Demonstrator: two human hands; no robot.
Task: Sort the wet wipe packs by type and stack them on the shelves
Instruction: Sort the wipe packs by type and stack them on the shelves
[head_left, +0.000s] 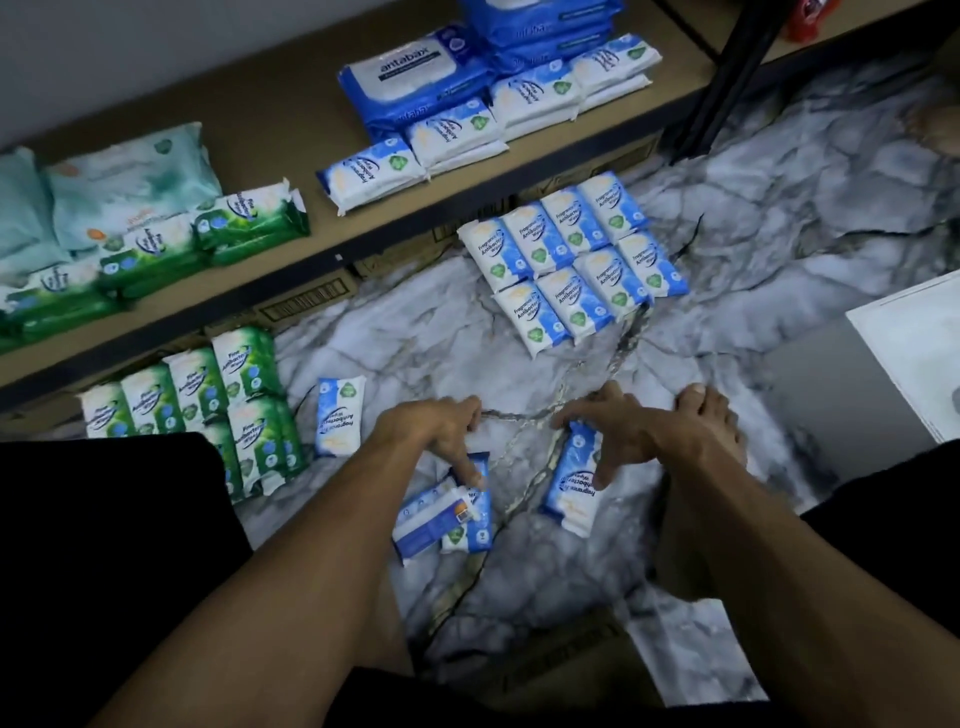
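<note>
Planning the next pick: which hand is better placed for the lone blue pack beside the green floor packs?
Likely left: the left hand is nearer the lone blue pack; the right hand is across, on another pack.

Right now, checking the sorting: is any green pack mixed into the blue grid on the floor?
No, the blue grid holds only blue-and-white packs; the green packs lie apart at the left.

shelf (291, 119) at back | pack grid (571, 260) on floor (779, 208) before it | loose packs (447, 514) nearer still (two overlapping)
</note>
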